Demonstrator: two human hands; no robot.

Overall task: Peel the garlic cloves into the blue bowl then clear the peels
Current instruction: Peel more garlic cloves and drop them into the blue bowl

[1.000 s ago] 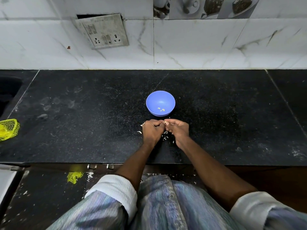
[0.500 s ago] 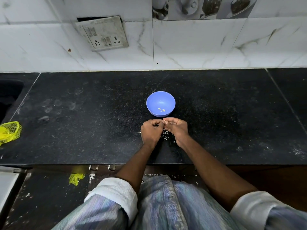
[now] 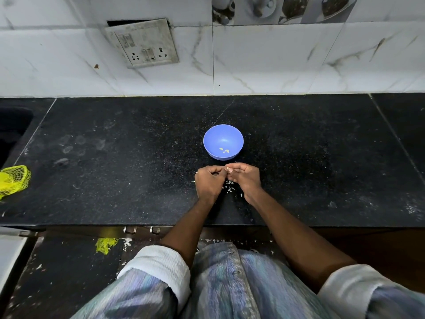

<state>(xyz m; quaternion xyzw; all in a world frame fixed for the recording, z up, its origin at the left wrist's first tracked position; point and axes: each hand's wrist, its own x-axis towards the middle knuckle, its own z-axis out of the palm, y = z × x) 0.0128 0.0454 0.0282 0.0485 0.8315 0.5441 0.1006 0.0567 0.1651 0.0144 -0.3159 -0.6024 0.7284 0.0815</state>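
Observation:
A small blue bowl (image 3: 223,141) stands on the black counter with a few peeled garlic cloves (image 3: 224,150) at its bottom. Just in front of it, my left hand (image 3: 208,183) and my right hand (image 3: 245,178) are close together with curled fingers. A pale garlic clove (image 3: 228,169) shows between the fingertips of my right hand. What my left hand holds is hidden by its fingers. White garlic peels (image 3: 230,187) lie scattered on the counter under and between my hands.
A yellow mesh bag (image 3: 13,180) lies at the counter's left edge, beside a dark sink (image 3: 12,130). The counter's front edge (image 3: 322,223) runs just below my wrists. A socket plate (image 3: 142,43) hangs on the tiled wall. More peels and yellow mesh scrap (image 3: 105,245) lie on the floor.
My hands have shifted slightly apart; the right hand's fingertips now show the clove a little higher, nearer the bowl. The bowl has not moved.

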